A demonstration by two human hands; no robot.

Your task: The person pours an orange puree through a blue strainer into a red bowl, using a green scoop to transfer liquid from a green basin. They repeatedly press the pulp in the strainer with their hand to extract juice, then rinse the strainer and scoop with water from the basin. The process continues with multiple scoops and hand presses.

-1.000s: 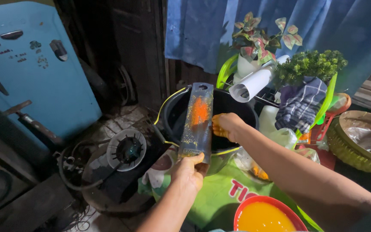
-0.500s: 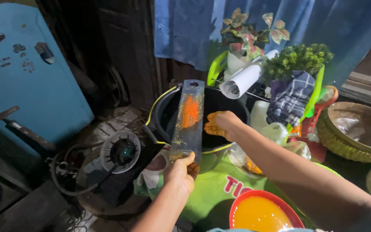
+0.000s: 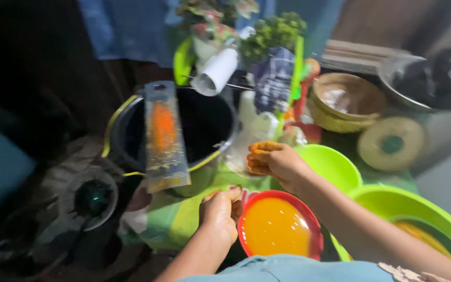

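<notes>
Item: my left hand point(image 3: 220, 209), closed, no longer gripping the grater point(image 3: 166, 137); my right hand point(image 3: 272, 162), now off the pot point(image 3: 204, 125), seemingly cupping orange pulp

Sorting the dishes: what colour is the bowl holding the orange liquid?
Red bowl, clearest in the head view.

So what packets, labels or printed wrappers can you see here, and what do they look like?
Clear plastic packet: long flat strip with orange smears, over the black pot's rim, left of centre.
Green printed sheet: covers the table under the bowls; red lettering partly hidden.
No screens or signs.
</notes>
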